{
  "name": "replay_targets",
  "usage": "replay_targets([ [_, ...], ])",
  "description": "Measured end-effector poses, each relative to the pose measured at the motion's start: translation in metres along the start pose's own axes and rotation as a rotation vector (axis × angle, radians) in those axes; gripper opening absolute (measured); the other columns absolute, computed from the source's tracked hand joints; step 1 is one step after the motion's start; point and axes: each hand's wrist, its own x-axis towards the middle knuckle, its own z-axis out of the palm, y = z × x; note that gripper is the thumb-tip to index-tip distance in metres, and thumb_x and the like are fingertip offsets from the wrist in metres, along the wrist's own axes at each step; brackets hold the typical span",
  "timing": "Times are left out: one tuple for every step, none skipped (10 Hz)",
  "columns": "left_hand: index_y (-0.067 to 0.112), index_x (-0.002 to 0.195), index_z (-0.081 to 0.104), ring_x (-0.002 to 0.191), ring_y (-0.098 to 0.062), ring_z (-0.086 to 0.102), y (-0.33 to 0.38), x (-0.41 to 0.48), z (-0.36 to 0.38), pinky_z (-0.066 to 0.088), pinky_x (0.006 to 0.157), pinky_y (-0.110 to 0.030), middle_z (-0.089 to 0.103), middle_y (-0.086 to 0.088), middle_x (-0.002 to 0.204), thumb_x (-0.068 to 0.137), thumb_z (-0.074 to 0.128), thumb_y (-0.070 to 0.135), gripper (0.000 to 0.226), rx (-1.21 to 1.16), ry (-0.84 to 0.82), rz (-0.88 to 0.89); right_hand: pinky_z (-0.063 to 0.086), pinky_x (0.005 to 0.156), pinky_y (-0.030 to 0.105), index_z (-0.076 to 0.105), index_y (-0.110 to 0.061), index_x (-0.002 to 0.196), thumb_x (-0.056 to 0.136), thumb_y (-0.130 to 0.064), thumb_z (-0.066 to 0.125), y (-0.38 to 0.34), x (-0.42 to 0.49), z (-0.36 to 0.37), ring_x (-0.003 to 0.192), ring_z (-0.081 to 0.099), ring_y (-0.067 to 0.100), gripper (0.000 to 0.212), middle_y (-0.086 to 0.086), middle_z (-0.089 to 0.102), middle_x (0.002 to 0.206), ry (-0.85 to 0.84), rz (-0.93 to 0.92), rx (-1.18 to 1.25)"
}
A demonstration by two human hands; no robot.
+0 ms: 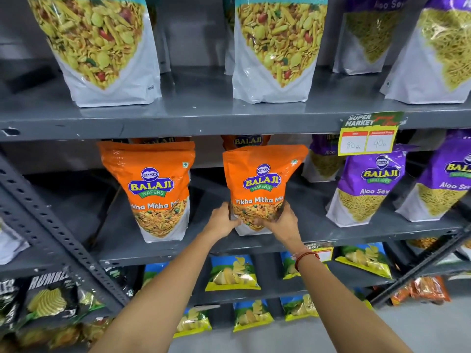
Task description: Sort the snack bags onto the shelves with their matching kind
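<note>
I hold an orange Tikha Mitha Mix bag (262, 189) upright on the middle shelf (318, 235) of a grey steel rack, my left hand (223, 221) clasping its lower left corner and my right hand (279, 221) cupping its lower right, fingers wrapped over the clear window at the bottom. The bag's base sits at or just above the shelf surface; I cannot tell whether it touches. A red thread bracelet (304, 258) circles my right wrist. Just to the left stands a second orange Tikha Mitha Mix bag (153, 189), apart from mine, and the tops of more orange bags (244, 141) show behind both. To the right on the same shelf stand purple Aloo Sev bags (367, 189), with a yellow supermarket price tag (367, 136) hanging from the shelf edge above them and partly covering one bag's top. The upper shelf (178, 118) carries white pouches of yellow mixed namkeen (102, 47) and, at the right, pouches of Aloo Sev (438, 47). Below my forearms, blue-and-yellow potato chip packets (233, 273) line the lower shelves, partly hidden by my arms. A perforated grey upright (51, 230) slants across the left, and black ridged-chip packets (48, 296) lie beyond it at lower left. Orange packets (423, 289) sit low at the right.
</note>
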Motion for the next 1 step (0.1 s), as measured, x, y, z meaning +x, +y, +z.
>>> replay_targets([
  [0.007,0.13,0.044,0.12,-0.031,0.053,0.005,-0.0134,-0.0085,0.045,0.097,-0.039,0.056,-0.016,0.13,0.081,0.068,0.022,0.057,0.044,0.007,0.058,0.045,0.077,0.035,0.054,-0.005,0.118,0.069,-0.037,0.081,-0.0085,-0.0142,-0.0094,0.106,0.059,0.033,0.064,0.019,0.062,0.114,0.073,-0.041,-0.091],
])
